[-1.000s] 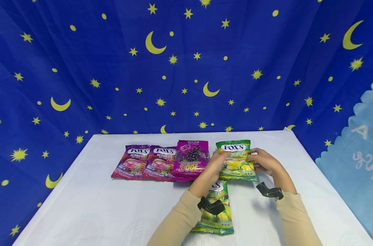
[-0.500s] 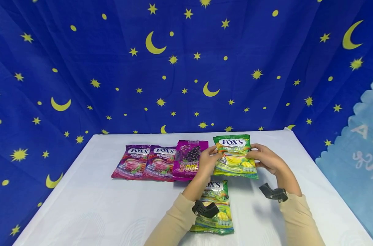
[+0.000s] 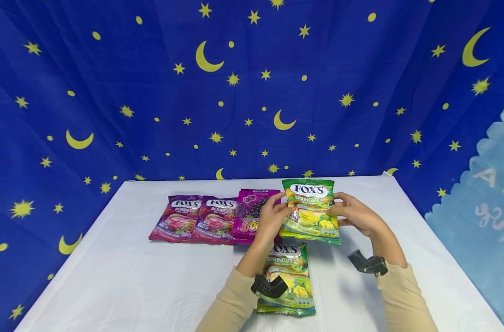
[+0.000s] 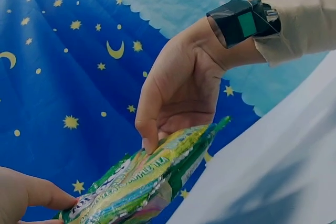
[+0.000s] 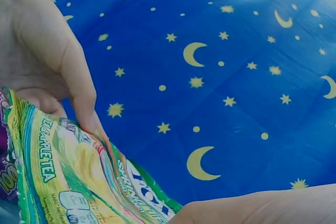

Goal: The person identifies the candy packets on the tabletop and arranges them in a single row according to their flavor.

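Note:
Between both hands is a green and yellow candy bag [image 3: 310, 216] marked FOX'S Spring Tea. My left hand [image 3: 270, 219] pinches its left edge, thumb on the front. On the opposite edge my right hand [image 3: 355, 216] grips it, thumb likewise in front. The left wrist view shows the bag [image 4: 142, 182] tilted and raised over the white cloth. A second Spring Tea bag [image 3: 291, 290] lies nearer the front, partly covered by the left wrist. Left of the held bag is a purple candy bag [image 3: 244, 221] with a dark berry picture, partly hidden behind the left hand.
Two FOX'S Berries bags, the outer one [image 3: 177, 219] and the inner one [image 3: 216, 221], lie side by side left of the purple bag. All rest on a white-covered table [image 3: 110, 276]. A blue star-and-moon curtain [image 3: 252, 92] hangs behind it.
The held Spring Tea bag has come up and shifted left, now overlapping the purple bag's right side. Both hands have moved with it; the left one has slid out to its edge.

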`<state>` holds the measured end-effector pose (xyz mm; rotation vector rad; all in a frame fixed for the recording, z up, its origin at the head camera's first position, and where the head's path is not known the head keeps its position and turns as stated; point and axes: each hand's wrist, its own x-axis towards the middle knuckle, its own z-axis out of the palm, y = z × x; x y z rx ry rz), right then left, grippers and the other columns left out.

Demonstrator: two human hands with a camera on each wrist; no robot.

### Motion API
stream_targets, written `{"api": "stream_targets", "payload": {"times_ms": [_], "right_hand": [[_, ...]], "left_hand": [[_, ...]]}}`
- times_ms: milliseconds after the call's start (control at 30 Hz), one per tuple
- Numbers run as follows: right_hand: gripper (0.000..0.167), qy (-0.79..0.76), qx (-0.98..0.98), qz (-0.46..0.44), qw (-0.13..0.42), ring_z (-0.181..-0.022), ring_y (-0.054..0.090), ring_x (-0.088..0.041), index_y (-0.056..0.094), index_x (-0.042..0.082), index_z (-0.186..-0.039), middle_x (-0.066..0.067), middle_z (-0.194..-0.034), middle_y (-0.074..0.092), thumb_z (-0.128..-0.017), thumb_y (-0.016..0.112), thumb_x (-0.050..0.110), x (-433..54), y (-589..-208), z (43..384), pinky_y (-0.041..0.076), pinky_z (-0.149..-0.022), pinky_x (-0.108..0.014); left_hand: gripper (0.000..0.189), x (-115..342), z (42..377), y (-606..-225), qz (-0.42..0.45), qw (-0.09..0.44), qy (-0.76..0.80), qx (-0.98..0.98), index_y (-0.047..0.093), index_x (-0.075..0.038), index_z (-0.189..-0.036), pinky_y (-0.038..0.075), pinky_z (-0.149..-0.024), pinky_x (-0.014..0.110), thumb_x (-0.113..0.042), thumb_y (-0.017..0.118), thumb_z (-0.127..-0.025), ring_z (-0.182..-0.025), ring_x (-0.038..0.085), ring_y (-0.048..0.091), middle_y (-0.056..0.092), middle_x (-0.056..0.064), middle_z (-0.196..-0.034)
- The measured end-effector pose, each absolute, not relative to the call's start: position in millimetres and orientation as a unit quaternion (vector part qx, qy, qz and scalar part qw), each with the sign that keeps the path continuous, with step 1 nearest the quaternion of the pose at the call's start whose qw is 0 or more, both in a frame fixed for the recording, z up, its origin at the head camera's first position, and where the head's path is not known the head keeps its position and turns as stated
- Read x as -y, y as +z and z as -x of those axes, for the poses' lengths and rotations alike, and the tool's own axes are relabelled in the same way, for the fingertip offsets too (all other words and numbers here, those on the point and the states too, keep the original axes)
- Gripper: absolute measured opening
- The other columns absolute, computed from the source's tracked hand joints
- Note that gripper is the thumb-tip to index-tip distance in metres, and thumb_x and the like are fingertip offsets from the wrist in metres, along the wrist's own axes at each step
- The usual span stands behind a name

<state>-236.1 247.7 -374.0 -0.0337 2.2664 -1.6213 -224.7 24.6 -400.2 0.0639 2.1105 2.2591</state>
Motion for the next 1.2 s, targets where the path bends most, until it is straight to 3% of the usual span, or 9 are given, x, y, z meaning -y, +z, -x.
{"api": "stream_targets", "payload": {"times_ms": [700, 1200], "right_hand": [[0.066, -0.566, -0.806, 0.027, 0.171, -0.095, 0.063, -0.023, 0.025, -0.007, -0.142, -0.027, -0.129, 0.054, -0.089, 0.060, 0.011, -241, -369, 232, 0.053, -0.082, -0.040], [0.065, -0.555, -0.815, 0.035, 0.161, -0.093, 0.064, -0.024, 0.025, -0.008, -0.142, -0.029, -0.125, 0.056, -0.090, 0.059, 0.009, -239, -371, 231, 0.054, -0.079, -0.039]], "left_hand": [[0.053, -18, 222, -398, -0.027, -0.010, 0.727, -0.686, 0.054, -0.008, -0.133, 0.054, -0.079, 0.033, 0.006, 0.065, -0.082, -0.096, 0.023, 0.064, 0.067, 0.012, -0.105], [0.051, -20, 222, -409, -0.066, -0.099, 0.617, -0.778, 0.058, -0.009, -0.130, 0.055, -0.067, 0.027, 0.005, 0.069, -0.081, -0.093, 0.019, 0.065, 0.070, 0.008, -0.105]]}}
